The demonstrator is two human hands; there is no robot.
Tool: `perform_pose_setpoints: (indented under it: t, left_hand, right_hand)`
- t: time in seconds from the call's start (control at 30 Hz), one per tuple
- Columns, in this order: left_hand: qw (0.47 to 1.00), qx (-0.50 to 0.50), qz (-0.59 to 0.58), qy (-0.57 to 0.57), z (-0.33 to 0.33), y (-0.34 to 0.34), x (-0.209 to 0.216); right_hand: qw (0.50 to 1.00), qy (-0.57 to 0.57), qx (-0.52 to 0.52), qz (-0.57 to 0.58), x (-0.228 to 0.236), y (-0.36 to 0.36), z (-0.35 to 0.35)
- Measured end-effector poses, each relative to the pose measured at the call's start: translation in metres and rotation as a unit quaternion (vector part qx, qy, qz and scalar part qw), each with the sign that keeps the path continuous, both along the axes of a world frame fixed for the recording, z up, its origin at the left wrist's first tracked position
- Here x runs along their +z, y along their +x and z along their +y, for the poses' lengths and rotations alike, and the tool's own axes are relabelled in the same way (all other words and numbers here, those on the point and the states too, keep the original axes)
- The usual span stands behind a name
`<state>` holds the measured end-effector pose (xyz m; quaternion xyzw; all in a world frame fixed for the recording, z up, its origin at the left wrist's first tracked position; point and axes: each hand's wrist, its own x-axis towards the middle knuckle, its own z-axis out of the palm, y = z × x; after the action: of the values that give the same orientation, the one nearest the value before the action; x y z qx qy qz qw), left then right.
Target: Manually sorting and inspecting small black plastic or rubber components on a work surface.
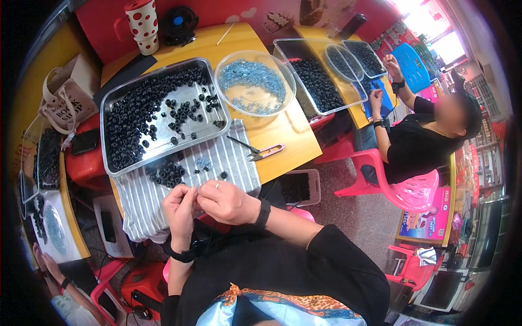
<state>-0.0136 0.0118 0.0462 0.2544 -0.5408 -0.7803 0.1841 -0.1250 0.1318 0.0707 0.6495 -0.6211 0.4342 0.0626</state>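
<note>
My left hand (180, 211) and my right hand (227, 202) meet fingertip to fingertip over the front edge of a grey-striped cloth (239, 179). Both are closed in a pinch; whatever sits between the fingers is too small or hidden. Just beyond them, a small heap of black round parts (167, 174) lies on the cloth, with a few clear bluish pieces (203, 163) beside it. A metal tray (222, 130) of many such black parts rests behind. To its right stands a round clear tub (293, 89) of light-blue clear pieces.
Pink-handled thread snips (267, 152) lie at the cloth's right edge. A polka-dot tumbler (142, 27) and a black fan (179, 26) stand at the back. On the right a co-worker (418, 130) sits by a clear bin (321, 89). Another person's hands (49, 266) show at lower left.
</note>
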Motion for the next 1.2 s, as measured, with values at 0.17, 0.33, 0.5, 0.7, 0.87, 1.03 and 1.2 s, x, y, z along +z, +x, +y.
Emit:
perform_pose_setpoints:
  t: [0.17,0.33,0.5,0.7,0.87,1.03,1.2]
  left_hand:
    - [0.999,-0.002,-0.001,0.046,-0.001,-0.002,-0.004]
    - [0.99,-0.06,0.002,0.128,-0.008,0.001,-0.002]
    - [0.991,-0.054,0.007,0.126,-0.008,0.001,0.004]
    - [0.99,-0.075,0.067,0.096,-0.006,0.002,-0.004]
    - [0.992,-0.071,0.072,0.079,-0.004,0.001,-0.009]
    - [0.993,-0.076,0.071,0.051,0.0,0.0,-0.009]
    - [0.997,-0.063,0.044,-0.018,0.003,0.003,-0.009]
  right_hand:
    - [1.0,0.017,0.018,-0.013,0.001,-0.003,-0.001]
    - [0.991,-0.004,-0.011,-0.132,-0.003,0.003,-0.002]
    - [0.938,0.021,-0.04,-0.343,-0.01,0.007,-0.004]
    - [0.831,0.024,-0.04,-0.555,-0.018,0.007,-0.002]
    - [0.793,0.019,-0.04,-0.608,-0.017,0.01,-0.003]
    - [0.799,0.017,-0.047,-0.599,-0.022,0.012,-0.001]
    - [0.905,0.016,-0.086,-0.417,-0.026,0.012,0.0]
